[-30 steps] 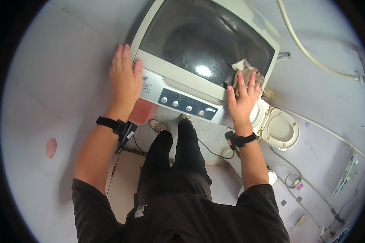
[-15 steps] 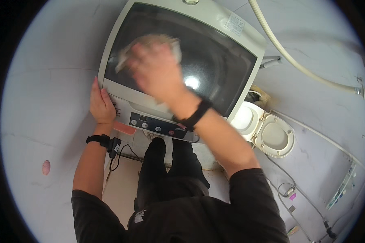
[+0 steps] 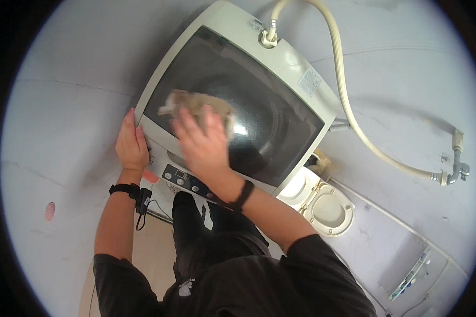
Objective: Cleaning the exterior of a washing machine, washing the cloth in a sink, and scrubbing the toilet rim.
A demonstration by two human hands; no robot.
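A top-loading washing machine (image 3: pixel 296 58) with a pale body and a dark, glossy lid (image 3: pixel 280 116) stands tilted in the view before me. My right hand (image 3: pixel 203 145) lies over the lid's left part, fingers stretched and slightly blurred. It presses a crumpled beige-brown cloth (image 3: pixel 193 99) to the surface; the cloth shows past my fingertips. My left hand (image 3: pixel 132 145) rests against the machine's near left corner, fingers extended, thumb apart, holding nothing. Below my right hand sits the dark control panel (image 3: pixel 188 182) with round buttons, partly covered by my forearm.
A cream hose (image 3: pixel 341 79) arcs from the machine's back to a wall tap (image 3: pixel 455 171). Right of the machine is a toilet with its seat (image 3: pixel 330 210) raised. A wall shelf (image 3: pixel 410 272) holds small items. Pale walls rise at the left.
The view has shifted, bringing the hose's connection and the tap into sight. My right hand and the cloth have moved nearer the lid's front edge. My left hand stays on the machine's corner.
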